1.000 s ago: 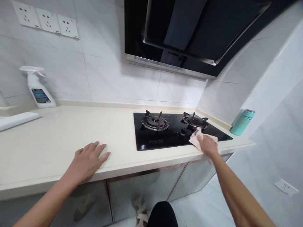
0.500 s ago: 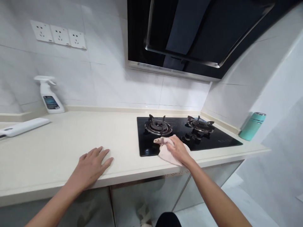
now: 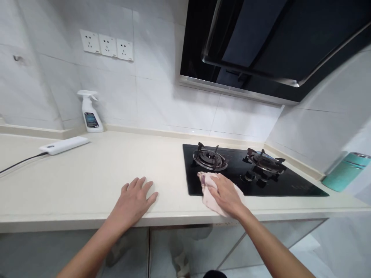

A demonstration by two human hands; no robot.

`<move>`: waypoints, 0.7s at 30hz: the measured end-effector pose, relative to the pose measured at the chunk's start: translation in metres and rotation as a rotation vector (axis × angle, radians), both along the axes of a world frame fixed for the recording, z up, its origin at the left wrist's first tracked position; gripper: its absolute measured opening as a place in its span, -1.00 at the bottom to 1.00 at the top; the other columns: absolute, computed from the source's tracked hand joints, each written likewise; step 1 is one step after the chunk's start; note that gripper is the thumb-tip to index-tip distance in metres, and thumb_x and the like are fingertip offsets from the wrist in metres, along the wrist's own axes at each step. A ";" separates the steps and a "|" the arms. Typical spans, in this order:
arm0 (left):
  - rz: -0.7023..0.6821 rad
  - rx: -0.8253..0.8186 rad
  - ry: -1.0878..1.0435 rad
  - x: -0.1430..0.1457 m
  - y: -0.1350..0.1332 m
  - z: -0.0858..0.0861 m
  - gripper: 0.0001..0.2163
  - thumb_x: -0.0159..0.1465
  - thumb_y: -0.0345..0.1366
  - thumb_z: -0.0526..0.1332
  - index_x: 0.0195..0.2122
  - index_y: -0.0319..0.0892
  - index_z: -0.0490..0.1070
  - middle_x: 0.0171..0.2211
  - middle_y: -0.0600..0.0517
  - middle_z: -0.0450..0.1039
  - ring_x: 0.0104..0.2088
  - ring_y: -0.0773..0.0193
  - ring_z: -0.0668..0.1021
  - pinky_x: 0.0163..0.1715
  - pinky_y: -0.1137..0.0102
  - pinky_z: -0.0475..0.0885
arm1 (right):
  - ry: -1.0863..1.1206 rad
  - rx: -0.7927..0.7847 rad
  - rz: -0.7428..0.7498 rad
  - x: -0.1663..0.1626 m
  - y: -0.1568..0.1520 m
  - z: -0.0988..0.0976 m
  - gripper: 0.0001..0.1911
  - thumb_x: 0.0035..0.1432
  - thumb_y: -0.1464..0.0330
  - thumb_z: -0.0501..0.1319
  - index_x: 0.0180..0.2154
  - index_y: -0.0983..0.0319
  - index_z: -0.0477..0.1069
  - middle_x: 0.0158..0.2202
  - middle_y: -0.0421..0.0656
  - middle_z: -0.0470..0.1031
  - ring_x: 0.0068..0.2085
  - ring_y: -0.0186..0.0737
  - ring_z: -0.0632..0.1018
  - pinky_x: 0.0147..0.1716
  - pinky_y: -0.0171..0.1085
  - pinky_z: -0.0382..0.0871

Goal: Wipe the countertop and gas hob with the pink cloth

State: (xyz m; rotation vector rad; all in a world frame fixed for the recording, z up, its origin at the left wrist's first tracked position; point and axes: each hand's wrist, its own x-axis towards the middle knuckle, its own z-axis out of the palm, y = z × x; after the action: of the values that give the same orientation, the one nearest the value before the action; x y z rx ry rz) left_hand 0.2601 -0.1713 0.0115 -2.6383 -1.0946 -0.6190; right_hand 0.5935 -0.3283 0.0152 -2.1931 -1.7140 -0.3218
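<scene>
My right hand [image 3: 227,194] is closed on a pale pink cloth [image 3: 213,201], pressing it on the front left part of the black gas stove [image 3: 292,185]. Part of the cloth hangs over the stove's front edge onto the countertop. Just behind the cloth is the left burner [image 3: 210,158]; the right burner [image 3: 266,161] and two control knobs [image 3: 255,177] are farther right. My left hand [image 3: 133,200] rests flat with fingers spread on the cream countertop [image 3: 127,158], left of the stove, holding nothing.
A white spray bottle [image 3: 92,116] stands by the back wall on the left. Nearer lies a white elongated device [image 3: 64,145] with a black cable. A teal flask [image 3: 345,172] stands at the right end. The black range hood [image 3: 261,46] overhangs the stove.
The view has turned left, so everything sits farther right in the picture. My right hand still grips the cloth at the stove's front left; my left hand stays flat on the countertop.
</scene>
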 end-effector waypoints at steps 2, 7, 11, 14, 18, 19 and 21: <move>-0.006 0.003 -0.008 0.000 0.000 -0.002 -0.60 0.47 -0.13 0.07 0.17 -0.21 0.51 0.27 -0.32 0.45 0.30 -0.25 0.45 0.18 -0.14 0.41 | -0.001 -0.006 0.069 -0.023 0.017 0.004 -0.52 0.44 0.20 0.01 0.28 0.15 0.38 0.35 -0.02 0.35 0.36 0.03 0.30 0.36 -0.02 0.12; -0.006 0.022 -0.008 -0.002 0.003 -0.008 -0.60 0.47 -0.12 0.08 0.19 -0.18 0.50 0.28 -0.28 0.45 0.31 -0.24 0.44 0.20 -0.12 0.40 | 0.021 -0.102 0.142 -0.049 0.091 0.025 -0.57 0.43 0.24 0.05 0.22 0.21 0.40 0.20 0.02 0.44 0.23 -0.02 0.39 0.27 -0.11 0.17; -0.018 -0.002 -0.021 -0.004 0.002 -0.006 -0.62 0.48 -0.09 0.08 0.16 -0.15 0.52 0.26 -0.25 0.46 0.30 -0.20 0.44 0.19 -0.09 0.39 | 0.034 -0.136 0.128 -0.045 0.152 0.037 -0.58 0.43 0.24 0.04 0.19 0.22 0.43 0.16 0.02 0.44 0.20 -0.04 0.39 0.24 -0.14 0.17; -0.031 -0.039 -0.040 -0.005 0.001 -0.002 -0.62 0.48 -0.10 0.07 0.14 -0.14 0.52 0.26 -0.25 0.46 0.28 -0.15 0.45 0.19 -0.05 0.38 | 0.044 -0.122 0.074 -0.048 0.173 0.040 -0.56 0.43 0.22 0.04 0.20 0.20 0.44 0.22 0.05 0.37 0.23 0.03 0.35 0.25 -0.06 0.14; -0.055 -0.058 -0.064 -0.008 0.002 -0.002 -0.64 0.47 -0.16 0.05 0.16 -0.09 0.52 0.24 -0.20 0.49 0.27 -0.09 0.45 0.22 -0.02 0.33 | 0.066 -0.116 0.000 -0.068 0.154 0.042 -0.56 0.41 0.16 0.06 0.21 0.09 0.45 0.28 0.08 0.28 0.26 0.19 0.30 0.22 0.14 0.14; -0.052 -0.064 -0.060 -0.008 0.002 -0.002 -0.64 0.47 -0.17 0.05 0.17 -0.08 0.51 0.25 -0.20 0.49 0.28 -0.08 0.45 0.23 -0.02 0.32 | 0.068 -0.123 0.010 -0.073 0.141 0.042 -0.57 0.41 0.14 0.07 0.20 0.06 0.46 0.29 0.07 0.28 0.26 0.19 0.30 0.21 0.14 0.15; -0.029 -0.077 -0.034 -0.009 0.004 -0.003 -0.63 0.46 -0.16 0.07 0.18 -0.09 0.51 0.27 -0.20 0.48 0.31 -0.08 0.43 0.25 0.00 0.31 | 0.062 -0.138 0.081 -0.077 0.109 0.041 -0.60 0.39 0.14 0.12 0.19 -0.01 0.46 0.30 -0.02 0.29 0.28 0.12 0.30 0.22 0.07 0.16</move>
State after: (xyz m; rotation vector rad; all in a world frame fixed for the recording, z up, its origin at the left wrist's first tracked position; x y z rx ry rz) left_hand 0.2515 -0.1671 0.0085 -2.7235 -1.1126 -0.6429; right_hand 0.5162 -0.2189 0.0560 -2.1960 -1.8343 -0.1174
